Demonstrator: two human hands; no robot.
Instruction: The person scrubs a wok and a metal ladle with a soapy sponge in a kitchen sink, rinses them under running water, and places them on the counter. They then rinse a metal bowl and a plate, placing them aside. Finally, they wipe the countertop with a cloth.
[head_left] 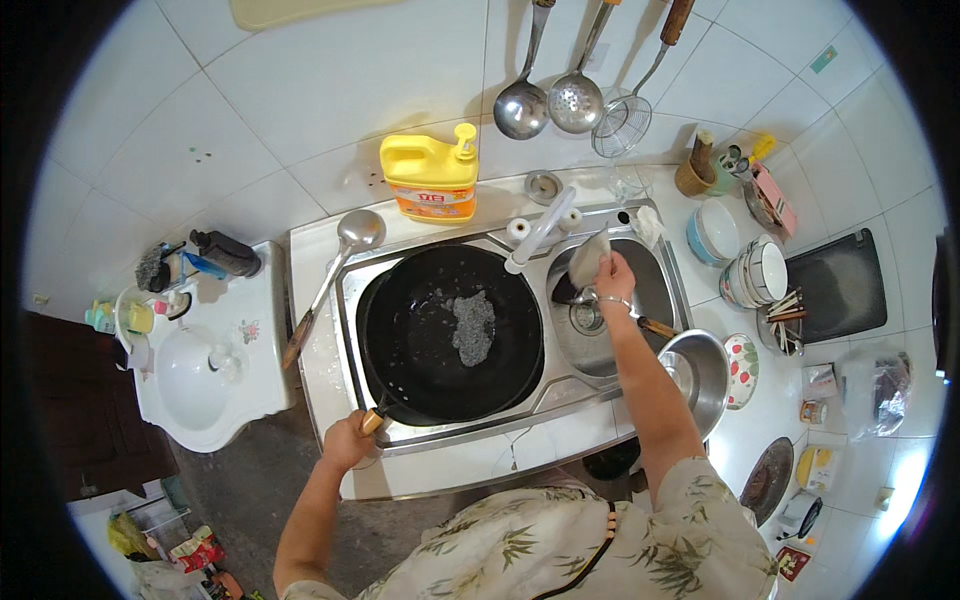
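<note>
A large black wok (420, 330) sits in the left basin of a steel double sink (480, 425), with a grey scouring pad (473, 326) lying inside it. My left hand (347, 441) grips the wok's wooden handle at the sink's front left corner. My right hand (612, 276) is stretched over the right basin and holds a grey cloth (588, 256) just under the white tap (540, 230). A bracelet circles that wrist.
A yellow detergent jug (432, 178) stands behind the sink. A ladle (330, 280) lies on the left rim. A steel bowl (700, 372), stacked bowls (755, 272) and chopsticks sit right. Ladles and a skimmer (570, 95) hang on the tiled wall. A white washbasin (200, 375) is left.
</note>
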